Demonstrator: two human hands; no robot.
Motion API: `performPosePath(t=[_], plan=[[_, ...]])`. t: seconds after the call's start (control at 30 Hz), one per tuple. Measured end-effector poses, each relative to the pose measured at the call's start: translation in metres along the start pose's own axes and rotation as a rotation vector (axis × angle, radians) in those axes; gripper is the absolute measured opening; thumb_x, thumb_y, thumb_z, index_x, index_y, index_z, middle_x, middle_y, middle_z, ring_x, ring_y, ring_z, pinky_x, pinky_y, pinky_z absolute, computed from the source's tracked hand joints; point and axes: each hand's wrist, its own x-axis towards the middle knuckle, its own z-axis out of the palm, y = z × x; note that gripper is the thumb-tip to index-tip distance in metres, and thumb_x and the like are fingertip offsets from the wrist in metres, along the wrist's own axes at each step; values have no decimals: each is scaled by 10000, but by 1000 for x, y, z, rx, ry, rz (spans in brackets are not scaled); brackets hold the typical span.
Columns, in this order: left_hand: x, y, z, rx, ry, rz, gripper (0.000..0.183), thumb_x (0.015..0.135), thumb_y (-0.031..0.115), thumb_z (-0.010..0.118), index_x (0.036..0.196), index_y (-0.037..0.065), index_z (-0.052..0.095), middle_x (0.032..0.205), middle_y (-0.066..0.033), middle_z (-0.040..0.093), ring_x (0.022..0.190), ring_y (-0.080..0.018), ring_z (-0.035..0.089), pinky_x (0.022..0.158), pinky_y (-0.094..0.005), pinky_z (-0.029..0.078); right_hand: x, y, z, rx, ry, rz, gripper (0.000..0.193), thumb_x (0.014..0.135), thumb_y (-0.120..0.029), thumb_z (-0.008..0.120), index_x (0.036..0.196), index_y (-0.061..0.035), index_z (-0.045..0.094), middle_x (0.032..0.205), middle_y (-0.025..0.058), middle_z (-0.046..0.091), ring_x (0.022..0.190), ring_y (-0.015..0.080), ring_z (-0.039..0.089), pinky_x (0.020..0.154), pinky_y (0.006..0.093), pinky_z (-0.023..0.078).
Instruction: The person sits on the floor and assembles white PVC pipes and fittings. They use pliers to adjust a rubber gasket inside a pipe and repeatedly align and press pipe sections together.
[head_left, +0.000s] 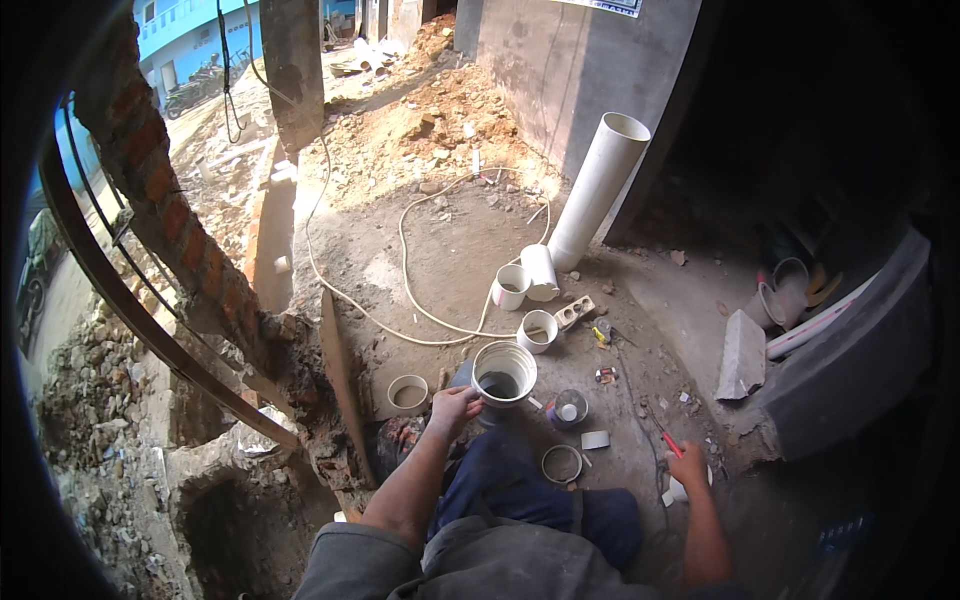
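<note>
Your grey shirt [490, 560] lies nearest; ahead of it, your left hand [455, 408] clamps a white pipe section [507, 358], while your right hand [688, 466] closes around a red-handled tool [671, 445] toward the dirt floor's [625, 545] right edge.

bare, dusty earth [380, 270] makes up the floor, with rubble [440, 110] strewn across the top of the frame. a pale hose [405, 247] loops over its middle. a long white pipe [592, 195] leans right of upper centre; short white pipe [510, 297] pieces sit below it, beside a pale block [574, 313]. a shallow round container [408, 403] stands lower left of centre, a partly hidden white piece [677, 491] lower right.
</note>
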Motion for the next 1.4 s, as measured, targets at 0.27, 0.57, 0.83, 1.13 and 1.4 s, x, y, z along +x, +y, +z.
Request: performPosePath(t=[0.27, 0.57, 0.83, 1.13, 1.4], plan=[[7, 1, -1, 15, 16, -16, 349, 839, 30, 694, 1120, -143, 578, 925, -182, 679, 775, -232, 697, 671, -283, 597, -51, 68, 104, 349, -243, 595, 391, 761, -291, 757, 938, 47, 672, 862, 237, 686, 853, 361, 685, 736, 466, 520], [5, 8, -2, 61, 10, -44, 323, 833, 6, 688, 1088, -149, 567, 916, -193, 666, 762, -241, 687, 694, -301, 597, -62, 75, 170, 199, -89, 548, 430, 800, -250, 726, 1091, 46, 618, 1122, 278, 627, 1079, 427, 605, 935, 476, 476], [-4, 14, 7, 20, 37, -92, 344, 854, -2, 667, 1127, -159, 529, 975, -217, 654, 856, -292, 687, 769, -359, 596, -26, 33, 174, 185, 141, 191, 269, 749, -131, 744, 961, -14, 627, 1030, 211, 614, 1038, 405, 570, 928, 469, 453], [-15, 12, 13, 148, 13, -3, 319, 861, 22, 682, 1087, -169, 564, 1001, -206, 656, 897, -297, 690, 813, -362, 595, 35, -237, 148, 1437, -571, 143, 125, 871, -74, 658, 971, 1, 663, 897, 56, 670, 779, 142, 655, 708, 279, 562], [-13, 10, 14, 77, 37, -50, 286, 884, 55, 665, 1080, -142, 597, 1005, -189, 664, 896, -249, 687, 801, -313, 581, 49, -268, 149, 1394, -647, 349, 62, 829, -37, 675, 851, -16, 620, 822, 59, 618, 736, 195, 643, 688, 381, 597]])
